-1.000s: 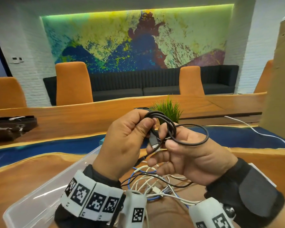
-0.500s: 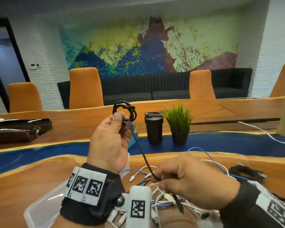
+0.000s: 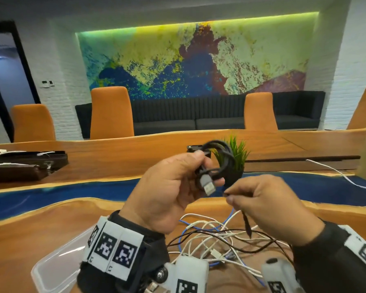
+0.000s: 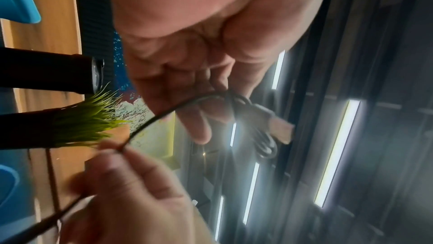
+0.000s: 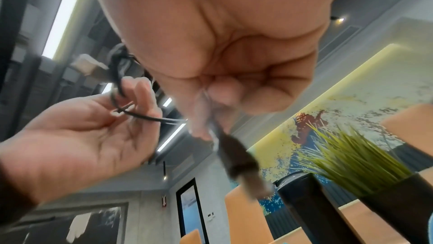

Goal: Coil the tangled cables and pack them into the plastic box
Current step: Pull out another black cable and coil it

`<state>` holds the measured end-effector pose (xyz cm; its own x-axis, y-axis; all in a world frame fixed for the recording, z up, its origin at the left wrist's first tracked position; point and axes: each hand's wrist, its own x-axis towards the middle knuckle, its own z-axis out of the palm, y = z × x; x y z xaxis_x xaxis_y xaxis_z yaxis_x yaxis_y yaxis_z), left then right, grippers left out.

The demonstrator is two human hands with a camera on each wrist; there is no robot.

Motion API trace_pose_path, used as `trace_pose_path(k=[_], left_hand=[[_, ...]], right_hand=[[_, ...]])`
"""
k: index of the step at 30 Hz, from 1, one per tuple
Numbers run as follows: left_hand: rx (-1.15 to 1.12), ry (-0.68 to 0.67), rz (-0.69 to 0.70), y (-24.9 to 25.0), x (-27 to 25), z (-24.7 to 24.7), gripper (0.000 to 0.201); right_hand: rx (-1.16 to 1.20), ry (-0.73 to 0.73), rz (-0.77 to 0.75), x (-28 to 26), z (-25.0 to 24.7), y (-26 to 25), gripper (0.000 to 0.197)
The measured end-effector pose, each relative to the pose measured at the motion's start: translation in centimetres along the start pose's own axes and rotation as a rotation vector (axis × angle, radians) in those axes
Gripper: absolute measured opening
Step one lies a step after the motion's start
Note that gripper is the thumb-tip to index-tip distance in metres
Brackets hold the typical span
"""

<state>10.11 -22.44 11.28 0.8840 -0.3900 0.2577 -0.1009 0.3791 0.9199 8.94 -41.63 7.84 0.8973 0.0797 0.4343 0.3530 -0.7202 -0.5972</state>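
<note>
Black USB cable (image 3: 222,159): coiled loops held above the tabletop (image 3: 30,233), silver plug (image 3: 208,187) hanging at the coil's 7 o'clock. Left hand (image 3: 167,193): grip clenched around the coil. Right hand (image 3: 268,208): grip pinching the cable's free tail, end connector (image 3: 247,226) dangling below. Tangled white, blue and black cables (image 3: 216,240): heaped on the tabletop beneath both hands. Clear plastic box (image 3: 57,269): at the heap's 8 o'clock. Potted grass plant (image 3: 237,153): behind the coil.

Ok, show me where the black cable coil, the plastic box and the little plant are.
black cable coil (image 3: 222,159), head view, on the loops above the left hand.
plastic box (image 3: 57,269), head view, on its clear wall at lower left.
plant (image 3: 238,151), head view, on the green blades behind the coil.
</note>
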Motion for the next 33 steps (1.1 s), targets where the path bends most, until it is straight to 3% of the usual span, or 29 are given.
trace_pose_path(k=[3, 5, 11, 15, 18, 20, 23, 25, 29, 33], left_hand=[[0.213, -0.051, 0.0, -0.8, 0.0, 0.4, 0.015], [0.355, -0.043, 0.013, -1.3, 0.3, 0.4, 0.025], [0.375, 0.0, -0.046, -1.4, 0.3, 0.0, 0.024], [0.413, 0.182, 0.13, -1.6, 1.0, -1.1, 0.016], [0.587, 0.266, 0.244, -2.4, 1.4, -1.7, 0.015], [0.725, 0.284, 0.281, -2.8, 1.5, -2.1, 0.015], [0.827, 0.255, 0.314, -2.9, 1.3, -1.7, 0.016], [0.817, 0.205, 0.321, -3.0, 1.0, -1.1, 0.017], [0.726, 0.126, 0.249, -3.3, 0.6, -0.1, 0.019], [0.527, 0.07, 0.162, -3.1, 0.5, 0.5, 0.018]], right_hand=[[0.144, 0.232, 0.001, 0.6, -1.3, 1.1, 0.01], [0.219, 0.331, -0.014, 0.7, -2.4, 1.5, 0.011], [0.19, 0.432, -0.077, 0.4, -2.6, 1.0, 0.01], [0.143, 0.311, -0.089, 0.2, -2.6, 0.5, 0.01], [0.06, 0.117, -0.056, -0.2, -2.7, 0.1, 0.008], [-0.018, 0.106, -0.076, -0.4, -2.9, -0.4, 0.01], [0.007, 0.211, -0.236, -0.8, -2.9, -1.7, 0.014], [-0.003, 0.19, -0.295, -1.0, -2.0, -2.3, 0.013], [-0.168, 0.21, -0.244, -0.9, 0.0, -1.6, 0.026], [-0.152, 0.222, -0.244, -0.7, 0.7, -1.8, 0.009]])
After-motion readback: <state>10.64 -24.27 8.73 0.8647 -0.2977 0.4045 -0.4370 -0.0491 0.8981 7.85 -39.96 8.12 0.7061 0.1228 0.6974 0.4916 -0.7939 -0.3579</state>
